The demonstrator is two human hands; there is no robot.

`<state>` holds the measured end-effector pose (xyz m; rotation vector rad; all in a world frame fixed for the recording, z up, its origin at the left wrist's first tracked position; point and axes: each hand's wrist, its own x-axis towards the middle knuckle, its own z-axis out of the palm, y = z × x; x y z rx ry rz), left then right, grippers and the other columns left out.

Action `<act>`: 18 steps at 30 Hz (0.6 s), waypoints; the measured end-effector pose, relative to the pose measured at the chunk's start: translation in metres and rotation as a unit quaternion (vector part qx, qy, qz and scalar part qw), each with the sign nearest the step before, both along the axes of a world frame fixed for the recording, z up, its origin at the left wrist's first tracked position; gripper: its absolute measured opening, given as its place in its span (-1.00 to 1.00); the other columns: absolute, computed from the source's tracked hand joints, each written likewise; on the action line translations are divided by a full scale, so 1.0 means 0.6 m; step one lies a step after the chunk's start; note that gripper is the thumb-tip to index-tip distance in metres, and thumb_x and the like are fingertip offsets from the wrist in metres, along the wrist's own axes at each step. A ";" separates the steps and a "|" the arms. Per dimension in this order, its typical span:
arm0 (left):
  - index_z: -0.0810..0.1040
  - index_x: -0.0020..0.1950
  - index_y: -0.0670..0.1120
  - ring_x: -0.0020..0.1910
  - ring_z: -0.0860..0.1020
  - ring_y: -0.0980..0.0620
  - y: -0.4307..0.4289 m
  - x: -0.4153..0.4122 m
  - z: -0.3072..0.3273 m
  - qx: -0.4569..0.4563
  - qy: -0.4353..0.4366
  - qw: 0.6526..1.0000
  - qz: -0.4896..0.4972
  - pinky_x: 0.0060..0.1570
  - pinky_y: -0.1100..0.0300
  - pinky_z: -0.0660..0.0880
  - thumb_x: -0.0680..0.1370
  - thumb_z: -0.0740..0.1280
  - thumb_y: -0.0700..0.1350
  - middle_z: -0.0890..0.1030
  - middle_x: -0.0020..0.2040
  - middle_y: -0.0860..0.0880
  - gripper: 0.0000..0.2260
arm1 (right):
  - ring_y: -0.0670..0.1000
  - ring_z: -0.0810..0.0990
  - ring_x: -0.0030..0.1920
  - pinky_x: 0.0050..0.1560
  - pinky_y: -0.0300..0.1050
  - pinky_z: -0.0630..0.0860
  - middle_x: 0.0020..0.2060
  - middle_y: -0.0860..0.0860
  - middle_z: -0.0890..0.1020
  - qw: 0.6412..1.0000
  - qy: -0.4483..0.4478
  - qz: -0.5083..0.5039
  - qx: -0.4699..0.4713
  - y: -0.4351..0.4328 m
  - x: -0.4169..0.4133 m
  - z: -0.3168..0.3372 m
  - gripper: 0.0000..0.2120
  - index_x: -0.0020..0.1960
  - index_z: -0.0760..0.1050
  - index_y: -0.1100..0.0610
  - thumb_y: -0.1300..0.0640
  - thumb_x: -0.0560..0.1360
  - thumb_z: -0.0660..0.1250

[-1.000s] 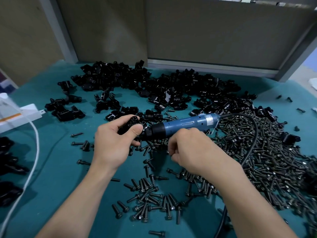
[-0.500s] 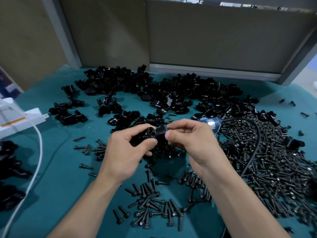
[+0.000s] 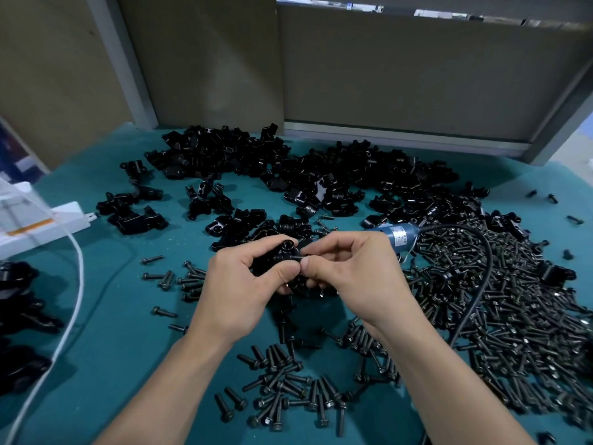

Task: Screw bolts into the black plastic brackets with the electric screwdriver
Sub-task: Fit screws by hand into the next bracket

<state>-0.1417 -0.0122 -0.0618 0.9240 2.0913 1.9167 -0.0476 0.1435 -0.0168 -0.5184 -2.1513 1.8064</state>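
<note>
1. A teal-covered table (image 3: 106,316) fills the view, seen from above by the person working at it, with brown panels standing along its far edge.
2. A wide heap of black plastic brackets (image 3: 321,175) sprawls across the far half of the table. They are glossy, chunky moulded pieces with round eyelets and curved arms, jumbled at every angle.
3. A dense heap of dark bolts (image 3: 513,316) covers the right side. A looser scatter of the same short, flanged bolts (image 3: 288,393) lies at the near middle.
4. The left hand (image 3: 244,284) is at the centre, above the table, with its fingers and thumb curled round one bracket.
5. The right hand (image 3: 349,277) meets it from the right, fingertips touching the left thumb. Its thumb and forefinger pinch a bolt.
6. The electric screwdriver (image 3: 398,236) lies on the table just behind the right hand, at the edge of the bolt heap. Only its blue, labelled rear end shows. Neither hand touches it.
7. A black cable (image 3: 481,284) arcs from the screwdriver over the bolts toward the near edge.
8. The held bracket (image 3: 282,255) is black and shiny, with a round open socket facing up at its top.
9. The pinched bolt (image 3: 296,257) lies level, pointing left into the side of that bracket. How far it is seated cannot be told.
</note>
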 end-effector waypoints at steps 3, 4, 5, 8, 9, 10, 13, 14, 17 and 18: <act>0.70 0.14 0.31 -0.20 0.73 0.03 -0.001 0.001 0.002 -0.006 0.009 1.000 -0.005 -0.18 0.14 0.69 0.48 0.52 0.06 0.76 -0.03 0.13 -0.74 | 0.08 0.73 -0.32 -0.22 -0.12 0.60 -0.35 0.10 0.73 1.000 -0.010 0.015 0.020 0.004 0.000 0.001 -0.89 -0.15 0.74 0.03 0.21 0.44 0.61; 0.70 0.15 0.29 -0.21 0.73 0.03 -0.002 0.001 0.002 -0.010 0.011 1.000 -0.005 -0.18 0.15 0.69 0.48 0.52 0.06 0.76 -0.04 0.13 -0.74 | 0.09 0.72 -0.33 -0.24 -0.13 0.59 -0.35 0.10 0.72 1.000 -0.012 0.021 0.018 0.006 0.000 0.001 -0.90 -0.15 0.74 0.03 0.21 0.43 0.61; 0.71 0.15 0.27 -0.22 0.73 0.03 -0.002 0.002 0.002 -0.016 0.012 1.000 -0.006 -0.17 0.15 0.69 0.47 0.52 0.06 0.76 -0.05 0.13 -0.73 | 0.08 0.71 -0.35 -0.28 -0.15 0.57 -0.35 0.11 0.72 1.000 -0.011 0.022 0.008 0.007 0.000 0.001 -0.90 -0.15 0.74 0.05 0.22 0.43 0.61; 0.71 0.15 0.24 -0.22 0.73 0.04 -0.002 0.006 0.000 -0.026 0.017 0.999 -0.013 -0.16 0.17 0.68 0.47 0.53 0.05 0.76 -0.08 0.12 -0.74 | 0.04 0.68 -0.39 -0.38 -0.23 0.52 -0.36 0.14 0.72 1.000 0.005 0.007 -0.027 0.010 0.000 -0.004 -0.88 -0.20 0.73 0.10 0.28 0.39 0.62; 0.71 0.15 0.26 -0.23 0.73 0.05 -0.002 0.007 0.000 -0.025 0.019 0.999 -0.011 -0.16 0.18 0.68 0.46 0.53 0.06 0.76 -0.08 0.13 -0.73 | 0.04 0.67 -0.40 -0.39 -0.24 0.51 -0.36 0.14 0.72 0.999 0.007 0.008 -0.031 0.011 0.000 -0.006 -0.88 -0.21 0.73 0.10 0.27 0.38 0.62; 0.70 0.14 0.29 -0.23 0.73 0.07 -0.001 0.008 0.000 -0.024 0.022 0.999 -0.007 -0.16 0.20 0.67 0.45 0.53 0.07 0.76 -0.08 0.14 -0.73 | 0.04 0.66 -0.41 -0.40 -0.25 0.49 -0.37 0.15 0.71 0.999 0.007 0.011 -0.031 0.011 0.000 -0.007 -0.89 -0.22 0.73 0.10 0.25 0.38 0.63; 0.68 0.13 0.35 -0.21 0.73 0.09 -0.001 0.007 0.000 -0.025 0.038 0.999 -0.002 -0.13 0.20 0.68 0.46 0.53 0.06 0.75 -0.07 0.18 -0.72 | 0.06 0.64 -0.42 -0.42 -0.24 0.46 -0.36 0.16 0.71 1.000 0.006 0.015 -0.018 0.011 0.000 -0.008 -0.89 -0.25 0.72 0.09 0.15 0.41 0.62; 0.67 0.13 0.36 -0.19 0.73 0.11 -0.002 0.005 -0.002 -0.030 0.044 0.999 0.003 -0.12 0.19 0.68 0.48 0.54 0.04 0.75 -0.06 0.20 -0.71 | 0.08 0.65 -0.41 -0.41 -0.23 0.46 -0.36 0.15 0.71 1.000 0.003 0.017 -0.007 0.011 -0.001 -0.008 -0.90 -0.23 0.73 0.08 0.14 0.43 0.60; 0.66 0.19 0.33 -0.10 0.72 0.19 -0.004 0.003 -0.009 -0.044 0.055 0.997 0.024 -0.07 0.18 0.68 0.49 0.57 -0.01 0.73 0.01 0.27 -0.66 | 0.22 0.70 -0.31 -0.32 -0.20 0.55 -0.35 0.11 0.72 0.999 -0.012 0.040 0.022 0.012 -0.001 -0.005 -0.93 -0.15 0.73 0.05 0.18 0.50 0.55; 0.66 0.19 0.34 -0.08 0.72 0.21 -0.004 0.003 -0.010 -0.048 0.059 0.997 0.029 -0.04 0.21 0.66 0.49 0.57 -0.01 0.72 0.02 0.30 -0.66 | 0.23 0.71 -0.27 -0.29 -0.18 0.57 -0.35 0.10 0.73 0.998 -0.018 0.046 0.030 0.013 -0.001 -0.003 -0.92 -0.14 0.73 0.06 0.20 0.51 0.53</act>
